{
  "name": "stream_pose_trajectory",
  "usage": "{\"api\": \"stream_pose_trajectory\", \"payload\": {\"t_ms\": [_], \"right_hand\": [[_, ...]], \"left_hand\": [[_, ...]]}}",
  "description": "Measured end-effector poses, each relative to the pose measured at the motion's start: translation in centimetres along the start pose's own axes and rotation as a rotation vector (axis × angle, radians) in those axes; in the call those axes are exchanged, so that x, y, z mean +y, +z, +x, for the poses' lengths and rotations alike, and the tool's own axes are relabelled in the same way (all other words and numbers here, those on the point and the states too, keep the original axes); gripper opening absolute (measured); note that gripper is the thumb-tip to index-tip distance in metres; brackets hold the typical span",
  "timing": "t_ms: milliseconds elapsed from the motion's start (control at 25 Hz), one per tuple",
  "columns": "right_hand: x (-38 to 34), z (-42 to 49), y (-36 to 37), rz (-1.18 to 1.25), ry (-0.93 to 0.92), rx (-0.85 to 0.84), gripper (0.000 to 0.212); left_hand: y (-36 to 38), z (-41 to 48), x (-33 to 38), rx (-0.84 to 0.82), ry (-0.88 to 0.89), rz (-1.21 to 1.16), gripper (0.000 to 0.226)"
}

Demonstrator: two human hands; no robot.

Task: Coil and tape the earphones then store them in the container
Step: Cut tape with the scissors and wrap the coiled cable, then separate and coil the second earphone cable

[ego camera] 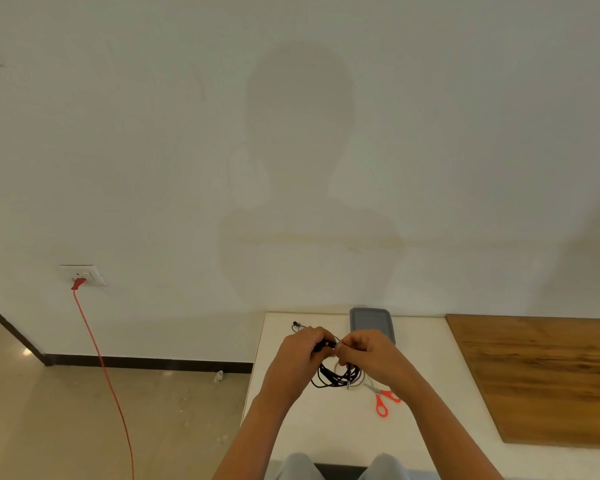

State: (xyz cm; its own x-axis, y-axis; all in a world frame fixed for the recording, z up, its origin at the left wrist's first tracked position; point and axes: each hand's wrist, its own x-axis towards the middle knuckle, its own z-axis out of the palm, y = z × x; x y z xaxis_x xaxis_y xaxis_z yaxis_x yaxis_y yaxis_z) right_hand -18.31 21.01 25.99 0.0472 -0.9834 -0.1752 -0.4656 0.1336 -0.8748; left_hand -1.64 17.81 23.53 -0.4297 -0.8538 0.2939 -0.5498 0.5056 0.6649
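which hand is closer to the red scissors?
Right. The right hand sits just beyond the scissors, its forearm crossing their handles in view; the left hand is farther left, across the earphones.

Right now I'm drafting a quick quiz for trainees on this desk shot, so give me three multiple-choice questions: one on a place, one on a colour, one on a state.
1. Where do the scissors lie?
A. on the white table, right of the earphones
B. in a drawer
C. hanging on the wall

2. What colour is the cable plugged into the wall socket?
A. blue
B. red
C. white

3. How are the earphones now?
A. packed away
B. lying untouched
C. held as a coil by both hands

Answers:
1 A: the scissors rest on the table beside the coil, near the right forearm.
2 B: a red line runs down from the socket.
3 C: the left hand and the right hand grip the black loops.
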Motion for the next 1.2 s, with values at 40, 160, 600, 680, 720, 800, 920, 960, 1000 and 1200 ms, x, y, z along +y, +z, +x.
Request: {"api": "stream_pose_trajectory", "payload": {"t_ms": [40, 160, 600, 680, 720, 800, 920, 960, 1000, 1200], "right_hand": [[0.1, 0.2, -0.2, 0.026, 0.066, -0.069, 0.020], [0.7, 0.8, -0.3, 0.299, 0.303, -0.262, 0.029], [4.7, 3.6, 3.5, 0.577, 0.559, -0.152, 0.018], [6.2, 4.4, 4.4, 0.411, 0.518, -0.106, 0.028], [6.9, 4.7, 4.8, 0.315, 0.475, -0.107, 0.033], [8.3, 5.1, 5.6, 0.207, 0.339, -0.112, 0.028], [10.0, 6.0, 6.5, 0.082, 0.167, 0.001, 0.009], [10.6, 6.5, 6.8, 0.045, 0.157, 0.052, 0.006], [11.2, 7.1, 7.2, 0.019, 0.155, 0.096, 0.006], [15.0, 9.7, 11.3, 0.096, 0.268, 0.215, 0.003]], "left_hand": [[-0.1, 0.0, -0.4, -0.039, 0.004, -0.005, 0.013], [0.0, -0.3, -1.7, -0.101, 0.023, -0.020, 0.013], [4.0, -1.6, -5.1, -0.081, -0.385, -0.512, 0.021], [5.1, -1.8, -5.9, -0.093, -0.540, -0.617, 0.018], [5.6, -1.8, -6.3, -0.101, -0.592, -0.631, 0.016], [6.4, -1.8, -7.5, -0.098, -0.654, -0.637, 0.015], [7.7, -1.8, -9.6, -0.080, -0.705, -0.707, 0.014], [8.1, -1.8, -10.3, -0.086, -0.713, -0.731, 0.015], [8.5, -1.9, -11.0, -0.091, -0.722, -0.752, 0.016], [11.1, -2.8, -14.6, 0.048, -0.861, -0.773, 0.042]]}}
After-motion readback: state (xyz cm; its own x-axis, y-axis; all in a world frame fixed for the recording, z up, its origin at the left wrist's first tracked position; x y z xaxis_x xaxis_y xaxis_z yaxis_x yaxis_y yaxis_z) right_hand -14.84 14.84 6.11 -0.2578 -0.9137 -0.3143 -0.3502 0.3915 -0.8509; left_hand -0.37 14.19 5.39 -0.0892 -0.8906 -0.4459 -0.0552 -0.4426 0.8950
